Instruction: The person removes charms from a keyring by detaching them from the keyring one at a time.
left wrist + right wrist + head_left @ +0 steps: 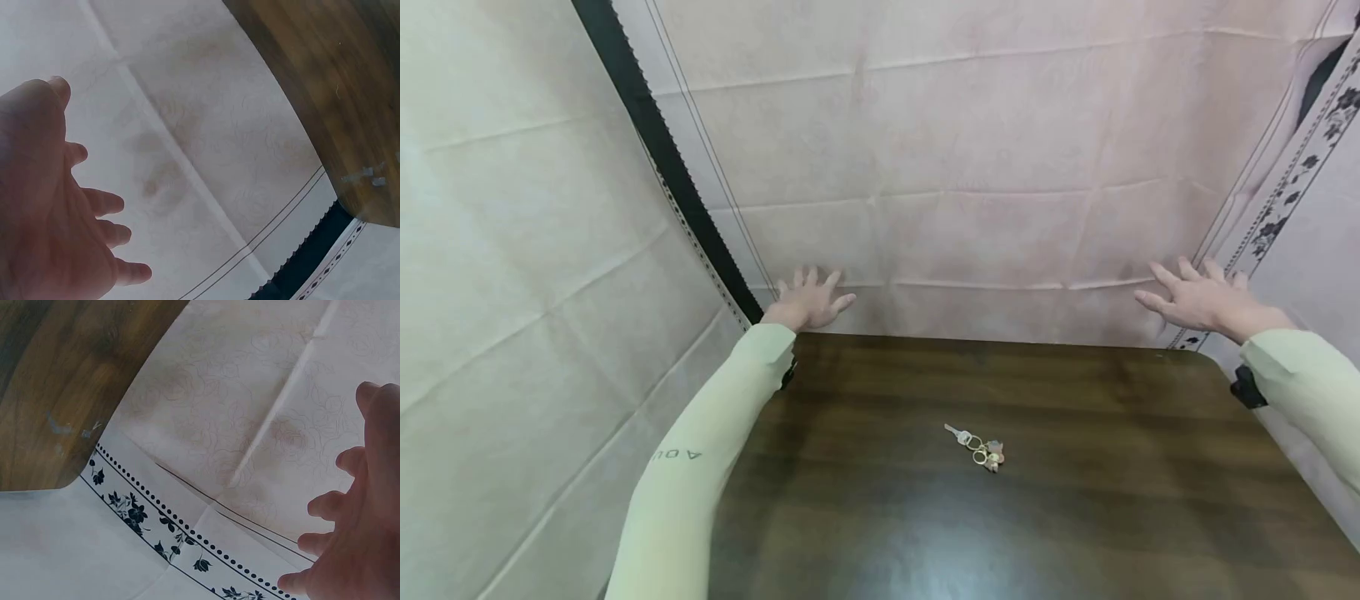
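Note:
A small bunch of keys (976, 446) with gold rings and a pale charm lies in the middle of the dark wooden table (1075, 500). My left hand (811, 300) is stretched out with fingers spread over the table's far left corner, close to the pink cloth backdrop (970, 167). My right hand (1193, 298) is spread the same way near the far right corner. Both hands hold nothing. In the left wrist view the left hand (59, 206) shows an open palm before the cloth. In the right wrist view the right hand (356, 531) also shows loose fingers.
Pale cloth walls enclose the table on three sides. A black zigzag-edged strip (662, 158) runs down the left seam, and a black floral border (1292, 179) runs down the right. The table's far corners (356, 181) (56, 456) sit right against the cloth.

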`<control>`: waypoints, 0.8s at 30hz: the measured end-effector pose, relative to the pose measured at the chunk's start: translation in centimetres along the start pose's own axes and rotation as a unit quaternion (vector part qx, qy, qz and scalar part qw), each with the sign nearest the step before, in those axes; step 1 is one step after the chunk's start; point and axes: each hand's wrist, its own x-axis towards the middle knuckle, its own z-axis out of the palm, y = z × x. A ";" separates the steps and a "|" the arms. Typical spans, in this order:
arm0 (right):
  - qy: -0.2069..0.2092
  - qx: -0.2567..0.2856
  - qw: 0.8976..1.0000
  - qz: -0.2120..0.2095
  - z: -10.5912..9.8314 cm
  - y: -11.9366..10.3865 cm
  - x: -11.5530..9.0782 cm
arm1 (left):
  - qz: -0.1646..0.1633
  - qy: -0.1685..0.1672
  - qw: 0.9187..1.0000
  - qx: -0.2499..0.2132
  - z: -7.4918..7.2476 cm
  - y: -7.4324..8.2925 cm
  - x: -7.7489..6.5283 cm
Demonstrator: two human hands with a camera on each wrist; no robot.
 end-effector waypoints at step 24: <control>0.009 0.013 1.000 -0.019 4.3 -0.7 -1.1 | 0.014 -0.015 1.000 -0.018 4.2 3.0 -0.2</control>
